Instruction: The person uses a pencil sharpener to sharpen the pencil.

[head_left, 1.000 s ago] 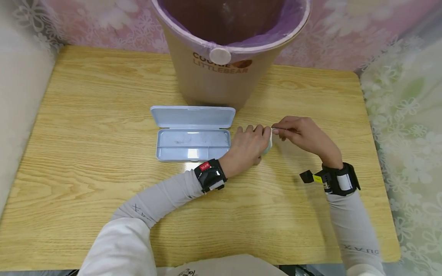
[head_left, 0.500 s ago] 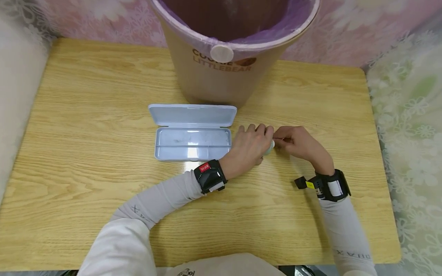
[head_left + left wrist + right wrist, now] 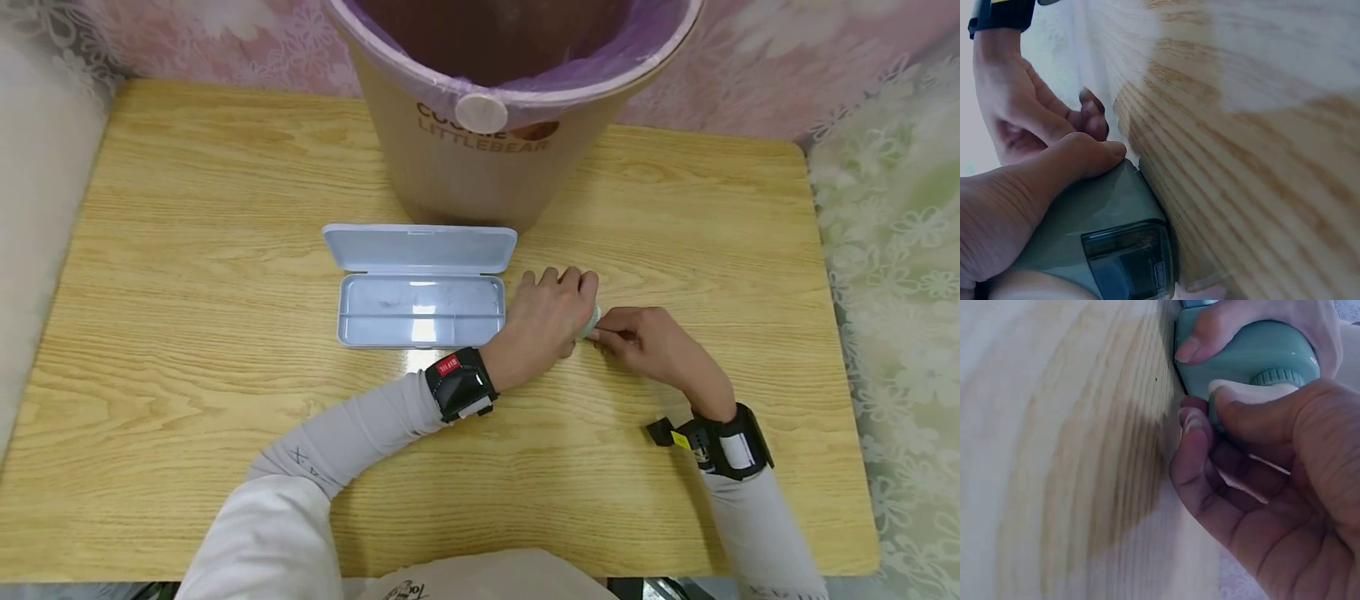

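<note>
A green hand-crank pencil sharpener [image 3: 1107,203] with a dark see-through window stands on the table. My left hand [image 3: 542,327] wraps over its body and holds it, covering most of it in the head view. Seen from the right wrist, a ridged green hub carries a white crank arm [image 3: 1257,392]. My right hand [image 3: 645,343] pinches the crank's end between thumb and fingers. No pencil shows in any view. Left of the sharpener lies a pale blue pencil case [image 3: 382,302] with its lid raised; a divider splits its tray into compartments.
A tall beige bin [image 3: 480,179] with a purple liner stands behind the pencil case, near the back wall. Floral-patterned sheets [image 3: 892,250] border the wooden table [image 3: 187,333] at the right and back.
My right hand has come down toward me, with the crank swinging from far to near. My left hand stays around the sharpener. The head view has shifted slightly.
</note>
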Tool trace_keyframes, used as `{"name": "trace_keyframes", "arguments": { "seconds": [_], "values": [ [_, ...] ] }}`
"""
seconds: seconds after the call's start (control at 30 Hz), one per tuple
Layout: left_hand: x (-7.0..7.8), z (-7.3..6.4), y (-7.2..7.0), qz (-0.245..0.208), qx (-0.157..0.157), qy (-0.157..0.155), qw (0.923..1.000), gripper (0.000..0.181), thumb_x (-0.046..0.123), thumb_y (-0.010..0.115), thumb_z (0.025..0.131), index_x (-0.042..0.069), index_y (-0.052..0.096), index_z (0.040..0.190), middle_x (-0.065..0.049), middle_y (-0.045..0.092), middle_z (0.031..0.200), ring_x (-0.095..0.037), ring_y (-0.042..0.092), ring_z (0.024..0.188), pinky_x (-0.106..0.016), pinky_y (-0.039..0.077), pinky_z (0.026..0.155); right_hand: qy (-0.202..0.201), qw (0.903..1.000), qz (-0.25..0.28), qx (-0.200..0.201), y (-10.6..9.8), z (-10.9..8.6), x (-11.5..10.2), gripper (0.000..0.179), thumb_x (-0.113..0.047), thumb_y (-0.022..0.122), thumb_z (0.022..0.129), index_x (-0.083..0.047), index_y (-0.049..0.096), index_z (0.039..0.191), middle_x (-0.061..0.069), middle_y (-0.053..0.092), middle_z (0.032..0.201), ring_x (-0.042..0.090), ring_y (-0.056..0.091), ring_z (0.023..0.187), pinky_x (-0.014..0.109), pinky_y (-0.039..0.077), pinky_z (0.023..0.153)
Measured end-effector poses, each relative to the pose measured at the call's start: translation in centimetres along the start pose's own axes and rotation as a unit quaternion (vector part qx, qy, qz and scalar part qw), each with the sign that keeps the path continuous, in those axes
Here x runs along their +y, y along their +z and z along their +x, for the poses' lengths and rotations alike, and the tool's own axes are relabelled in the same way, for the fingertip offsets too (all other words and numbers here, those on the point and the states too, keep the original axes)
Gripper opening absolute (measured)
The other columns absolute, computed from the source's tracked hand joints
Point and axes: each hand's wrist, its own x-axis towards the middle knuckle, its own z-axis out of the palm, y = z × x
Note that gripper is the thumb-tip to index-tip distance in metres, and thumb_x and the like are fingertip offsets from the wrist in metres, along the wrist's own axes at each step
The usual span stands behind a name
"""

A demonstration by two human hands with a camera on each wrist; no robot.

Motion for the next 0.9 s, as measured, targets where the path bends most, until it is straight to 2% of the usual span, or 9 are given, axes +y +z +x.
{"name": "trace_keyframes", "arguments": {
  "seconds": [0.07,0.2,0.37,0.53,0.63,0.77,0.9],
  "values": [
    [0.0,0.0,0.0,-0.002,-0.004,-0.002,1.0,0.046,0.041,0.079,0.085,0.013,0.053,0.111,0.0,0.062,0.099,-0.017,0.063,0.084,-0.033,0.054,0.07,-0.006,1.0,-0.006,-0.002,0.0,-0.5,-0.2,0.014,0.002,0.071,0.09,-0.011,0.077,0.09,-0.008,0.065,0.076,-0.003,0.043,0.062,0.021,0.04,0.058],
    [0.2,0.1,-0.1,-0.01,-0.009,-0.008,0.9999,0.049,0.039,0.081,0.082,0.012,0.054,0.113,0.0,0.062,0.101,-0.017,0.064,0.086,-0.033,0.055,0.071,-0.005,1.0,0.002,-0.004,-0.4,-1.7,-0.9,0.018,0.002,0.07,0.091,-0.01,0.078,0.103,-0.007,0.068,0.081,-0.004,0.046,0.065,0.021,0.043,0.059],
    [0.2,0.2,0.0,-0.005,0.002,-0.011,0.9999,0.045,0.033,0.081,0.08,0.011,0.057,0.111,0.0,0.063,0.097,-0.015,0.065,0.085,-0.031,0.055,0.068,-0.019,0.9992,0.023,0.025,-1.5,-2.6,-2.0,0.023,0.004,0.071,0.089,-0.011,0.076,0.105,-0.011,0.064,0.077,-0.003,0.048,0.064,0.019,0.042,0.059],
    [0.0,0.2,0.1,0.003,0.016,-0.009,0.9998,0.034,0.027,0.076,0.083,0.012,0.057,0.107,0.001,0.062,0.093,-0.015,0.064,0.081,-0.031,0.054,0.067,-0.048,0.9966,0.025,0.063,-2.8,-2.0,-2.6,0.027,0.009,0.073,0.084,-0.011,0.075,0.102,-0.012,0.063,0.078,-0.002,0.051,0.067,0.017,0.041,0.059],
    [-0.1,0.1,0.2,0.003,0.019,-0.006,0.9998,0.028,0.024,0.072,0.084,0.013,0.057,0.105,0.001,0.062,0.092,-0.015,0.064,0.08,-0.031,0.054,0.066,-0.055,0.9959,0.011,0.071,-3.5,-1.3,-2.7,0.028,0.009,0.074,0.083,-0.011,0.075,0.103,-0.011,0.064,0.079,-0.001,0.053,0.068,0.016,0.04,0.061],
    [-0.1,0.0,0.2,0.005,0.026,-0.004,0.9996,0.026,0.023,0.071,0.085,0.013,0.057,0.104,0.001,0.061,0.09,-0.015,0.063,0.079,-0.031,0.054,0.065,-0.05,0.9957,-0.013,0.076,-4.3,-0.5,-2.8,0.028,0.009,0.076,0.082,-0.01,0.075,0.103,-0.009,0.067,0.081,-0.001,0.055,0.07,0.013,0.042,0.065],
    [-0.1,0.0,0.3,0.007,0.041,-0.006,0.9991,0.024,0.019,0.069,0.084,0.013,0.058,0.104,0.002,0.061,0.089,-0.014,0.063,0.077,-0.031,0.053,0.064,-0.026,0.9963,-0.021,0.079,-4.8,0.1,-2.9,0.031,0.008,0.077,0.082,-0.012,0.076,0.105,-0.01,0.068,0.08,-0.002,0.057,0.07,0.01,0.044,0.067]
  ]
}}
